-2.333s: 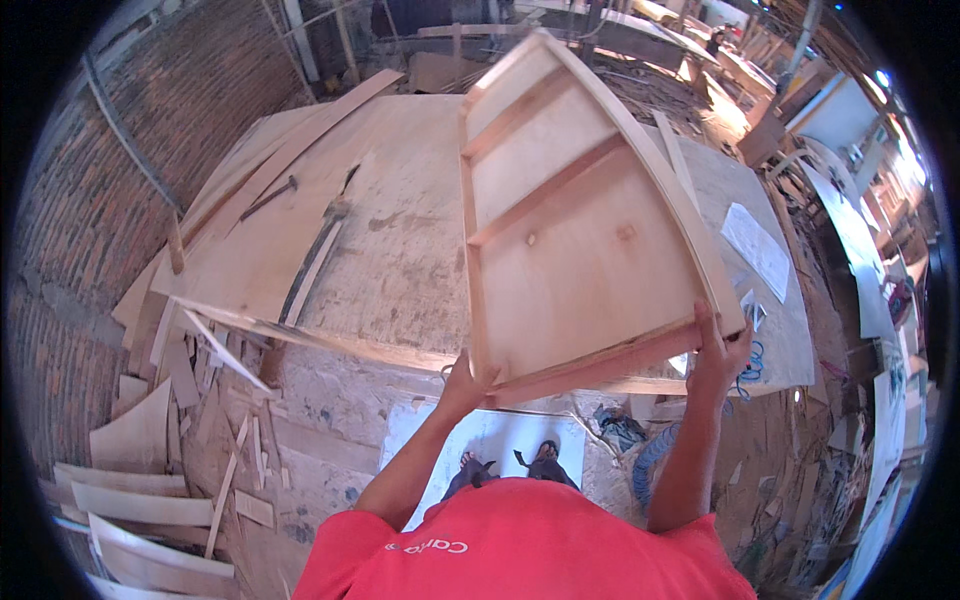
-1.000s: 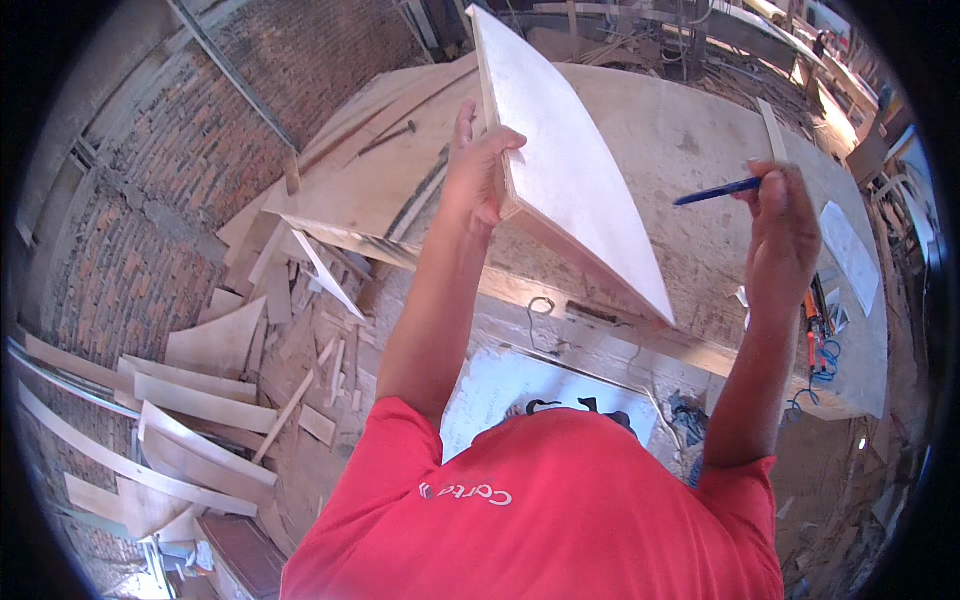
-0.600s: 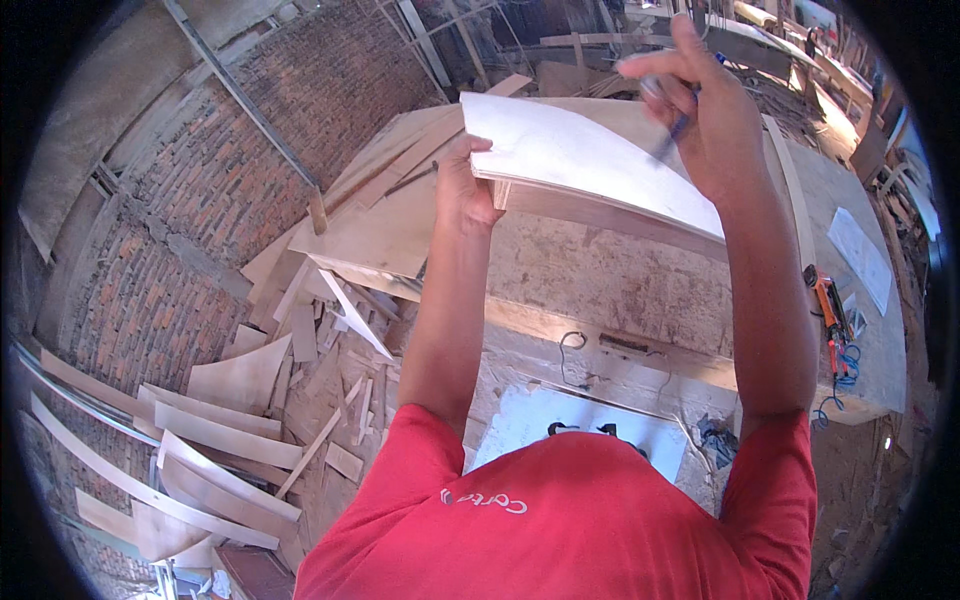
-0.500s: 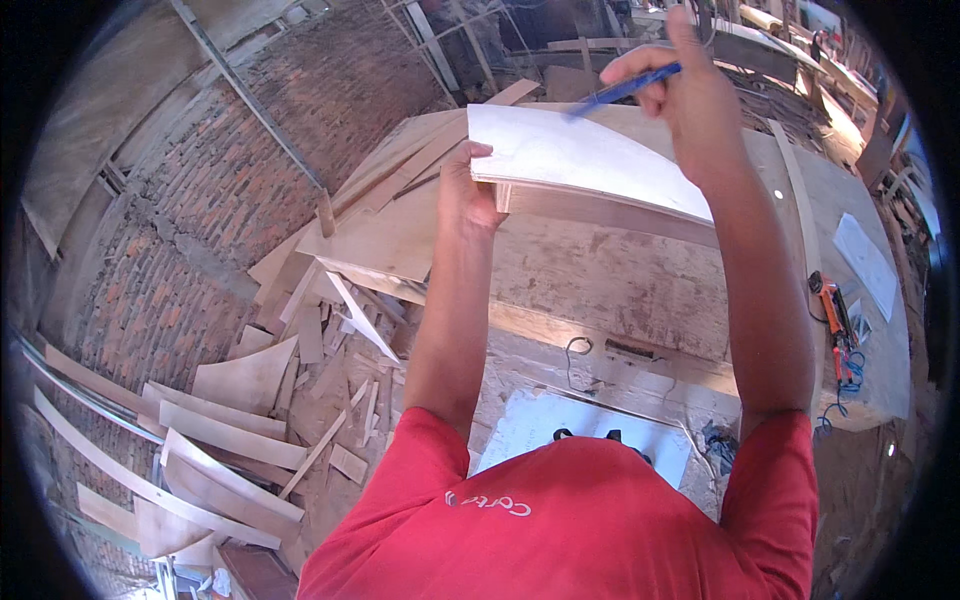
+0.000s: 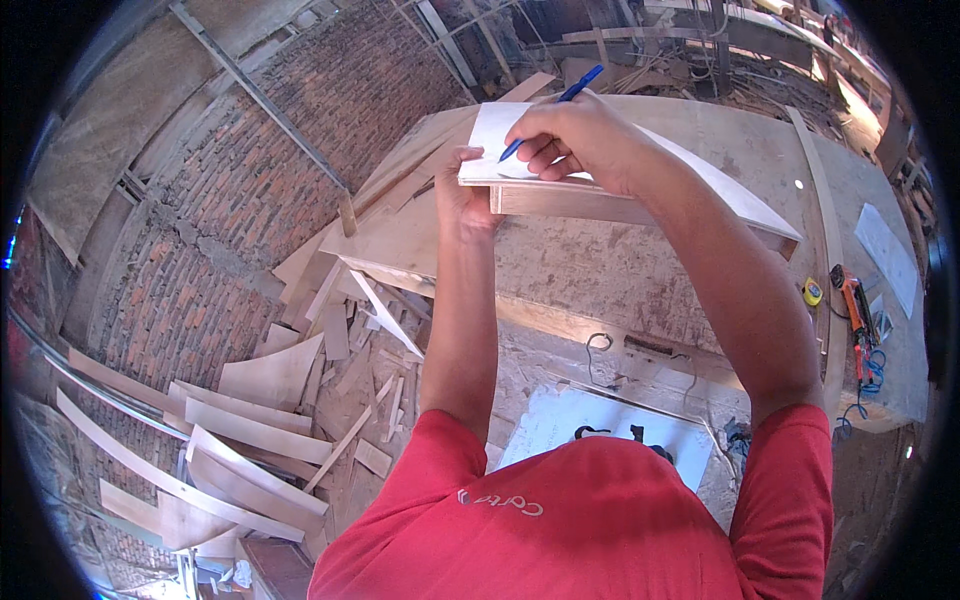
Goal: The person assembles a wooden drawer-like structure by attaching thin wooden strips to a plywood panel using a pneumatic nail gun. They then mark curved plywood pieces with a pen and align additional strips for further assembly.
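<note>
A curved, white-topped wooden piece (image 5: 700,172) with a thick wooden edge underneath lies on the wooden workbench (image 5: 600,275). My left hand (image 5: 465,195) grips its left end, thumb on the white face and fingers at the side and underneath. Pinched in my right hand (image 5: 585,140) is a blue pen (image 5: 580,82), its lower end at the white face near the left end. Whether the tip touches the surface is too small to tell. Part of the white face is hidden behind my right hand and forearm.
To the right on the bench are a yellow tape measure (image 5: 811,292), an orange tool with a blue cord (image 5: 855,305) and a white sheet (image 5: 888,255). Curved wood offcuts (image 5: 250,425) pile up on the floor at the left, beside a brick wall (image 5: 190,290).
My right hand has come down and left with the pen, from above the wooden piece to its white face near the left end. My left hand keeps its grip. The view has shifted slightly.
</note>
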A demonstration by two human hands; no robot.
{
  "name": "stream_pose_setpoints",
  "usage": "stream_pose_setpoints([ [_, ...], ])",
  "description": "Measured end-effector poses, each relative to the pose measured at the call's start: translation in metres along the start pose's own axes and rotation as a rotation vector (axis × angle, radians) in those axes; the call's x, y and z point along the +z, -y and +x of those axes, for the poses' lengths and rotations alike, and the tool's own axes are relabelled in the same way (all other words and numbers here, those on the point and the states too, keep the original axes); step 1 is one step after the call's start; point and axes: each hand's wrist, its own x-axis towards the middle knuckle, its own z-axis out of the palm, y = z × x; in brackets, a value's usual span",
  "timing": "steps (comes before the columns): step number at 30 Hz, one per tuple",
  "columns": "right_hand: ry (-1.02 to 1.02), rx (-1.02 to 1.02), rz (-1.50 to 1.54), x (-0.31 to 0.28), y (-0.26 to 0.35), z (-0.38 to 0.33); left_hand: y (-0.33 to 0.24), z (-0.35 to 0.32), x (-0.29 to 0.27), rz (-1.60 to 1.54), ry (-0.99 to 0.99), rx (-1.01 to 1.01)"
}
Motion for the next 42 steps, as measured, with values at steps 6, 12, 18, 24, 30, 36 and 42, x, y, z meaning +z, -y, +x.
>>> stream_pose_setpoints([
  [6,0.034,-0.033,-0.020,-0.004,-0.010,0.001,0.000,-0.005,0.001,-0.024,0.061,-0.069],
  [12,-0.008,-0.027,-0.017,-0.002,-0.014,-0.003,0.008,-0.009,0.010,-0.003,0.026,0.005],
  [18,-0.015,-0.036,0.000,-0.001,-0.018,-0.005,0.010,-0.015,0.014,-0.026,0.044,-0.011],
  [24,-0.038,0.015,0.052,-0.004,-0.025,-0.013,0.016,-0.014,0.005,-0.024,0.068,-0.007],
  [30,-0.340,-0.262,-0.157,-0.011,-0.029,-0.088,0.068,-0.010,0.014,0.048,0.035,0.089],
  [36,-0.566,-0.565,-1.167,-0.002,-0.059,-0.170,0.133,-0.032,0.065,0.058,-0.104,0.142],
  [42,-0.942,-0.435,-1.411,0.007,-0.090,-0.180,0.165,-0.049,0.089,0.160,-0.158,0.102],
])
